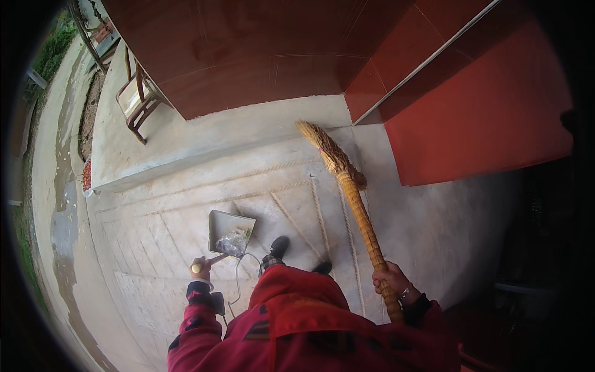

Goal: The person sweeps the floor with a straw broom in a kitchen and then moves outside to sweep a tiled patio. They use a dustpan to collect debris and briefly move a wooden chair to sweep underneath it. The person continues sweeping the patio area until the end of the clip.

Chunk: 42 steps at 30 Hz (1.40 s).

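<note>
My right hand [392, 280] grips the long bound handle of a straw broom [361, 204]. Its bristle head [320, 139] points up and left, near the step by the dark red wall. In my left hand [200, 268] is the handle of a dustpan [223, 221], fingers closed around its pale end. Crumpled clear plastic [232, 242] and a bit of green matter lie in the pan. Whether the pan touches the floor, I cannot tell. A dark cable [238, 283] loops beside my left forearm.
Grooved rope-like lines mark the concrete floor [186, 232]. A raised concrete step [223, 135] runs along the dark red tiled wall [260, 56]. On it stands a wooden chair [139, 97]. A bag of red items [87, 176] sits at the step's left end. Deep shadow covers the right.
</note>
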{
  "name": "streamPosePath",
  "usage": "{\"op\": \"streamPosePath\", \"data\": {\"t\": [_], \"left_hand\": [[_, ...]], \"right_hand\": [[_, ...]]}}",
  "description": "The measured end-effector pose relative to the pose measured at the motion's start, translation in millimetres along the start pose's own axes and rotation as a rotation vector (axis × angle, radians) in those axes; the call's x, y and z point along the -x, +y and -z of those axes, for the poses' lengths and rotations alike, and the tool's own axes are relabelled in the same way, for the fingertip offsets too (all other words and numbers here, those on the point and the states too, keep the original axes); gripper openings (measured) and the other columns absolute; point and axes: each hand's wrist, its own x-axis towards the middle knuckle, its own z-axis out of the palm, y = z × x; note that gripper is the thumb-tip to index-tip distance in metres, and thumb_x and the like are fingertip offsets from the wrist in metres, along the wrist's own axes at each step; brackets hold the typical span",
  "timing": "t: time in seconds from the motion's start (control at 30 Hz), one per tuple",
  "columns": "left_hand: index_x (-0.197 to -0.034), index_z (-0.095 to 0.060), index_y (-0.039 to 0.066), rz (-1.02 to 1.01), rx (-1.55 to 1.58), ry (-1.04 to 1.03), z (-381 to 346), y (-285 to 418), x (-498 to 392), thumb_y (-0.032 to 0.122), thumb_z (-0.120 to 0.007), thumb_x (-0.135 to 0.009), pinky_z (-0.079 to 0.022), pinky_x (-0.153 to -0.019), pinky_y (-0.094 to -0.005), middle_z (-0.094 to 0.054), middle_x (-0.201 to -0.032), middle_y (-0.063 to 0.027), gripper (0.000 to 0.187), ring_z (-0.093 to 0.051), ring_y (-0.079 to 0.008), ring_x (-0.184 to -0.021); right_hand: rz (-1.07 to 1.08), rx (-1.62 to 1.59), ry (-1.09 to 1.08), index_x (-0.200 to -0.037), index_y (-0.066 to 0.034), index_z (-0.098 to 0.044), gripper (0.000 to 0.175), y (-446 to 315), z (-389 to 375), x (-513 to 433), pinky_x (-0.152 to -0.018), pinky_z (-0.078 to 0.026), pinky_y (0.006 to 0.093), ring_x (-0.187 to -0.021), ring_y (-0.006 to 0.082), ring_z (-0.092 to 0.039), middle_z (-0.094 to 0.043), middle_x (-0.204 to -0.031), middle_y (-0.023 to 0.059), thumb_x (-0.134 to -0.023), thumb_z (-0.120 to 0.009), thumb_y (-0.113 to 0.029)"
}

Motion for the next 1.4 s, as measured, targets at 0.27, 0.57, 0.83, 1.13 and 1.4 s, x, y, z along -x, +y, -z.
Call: {"op": "streamPosePath", "data": {"t": [0.27,0.57,0.83,1.13,1.4], "left_hand": [[-0.07,-0.049,0.005,-0.01,0.124,0.139,46,-28,39,0.006,-0.064,-0.074,-0.041,-0.061,-0.0254,-0.051,-0.068,0.0,0.016,-0.048,-0.0105,-0.063],[-0.071,-0.047,0.005,-0.037,0.176,0.287,98,-71,94,0.01,-0.064,-0.073,-0.046,-0.062,-0.0297,-0.056,-0.072,-0.006,0.017,-0.052,-0.0138,-0.069],[-0.079,-0.05,0.003,0.023,0.184,0.27,157,-90,111,0.011,-0.063,-0.073,-0.039,-0.045,-0.0252,-0.05,-0.066,-0.0027,0.016,-0.046,-0.0107,-0.052],[-0.076,-0.05,0.004,-0.029,0.133,0.305,226,-85,133,0.009,-0.063,-0.073,-0.044,-0.044,-0.0263,-0.052,-0.063,-0.0059,0.014,-0.051,-0.0139,-0.051],[-0.074,-0.053,0.002,-0.067,0.242,0.36,266,-128,103,0.009,-0.066,-0.069,-0.045,-0.045,-0.0274,-0.053,-0.061,-0.0064,0.015,-0.053,-0.0156,-0.05]], "right_hand": [[0.164,0.124,0.024,-0.066,-0.0016,-0.05,0.012,-109,-32,-213,-0.044,-0.046,0.0333,-0.045,0.0202,-0.052,-0.051,-0.057,0.0074,-0.07,-0.056,-0.012],[-0.006,0.413,-0.167,-0.07,0.0003,-0.05,0.012,45,-134,-241,-0.044,-0.048,0.0338,-0.052,0.0204,-0.055,-0.053,-0.061,0.0101,-0.069,-0.056,-0.01],[-0.016,0.151,-0.544,-0.072,-0.0032,-0.051,0.016,160,-149,-140,-0.041,-0.043,0.0273,-0.043,0.0154,-0.049,-0.051,-0.059,0.0055,-0.075,-0.057,-0.018],[0.112,0.089,-0.398,-0.08,0.0002,-0.049,0.019,206,-120,-22,-0.04,-0.044,0.0279,-0.045,0.0167,-0.051,-0.052,-0.062,0.0082,-0.073,-0.058,-0.014],[0.326,0.1,-0.075,-0.065,-0.001,-0.051,0.012,207,-96,-83,-0.042,-0.045,0.0289,-0.044,0.0185,-0.052,-0.051,-0.055,0.0072,-0.069,-0.055,-0.011]]}}
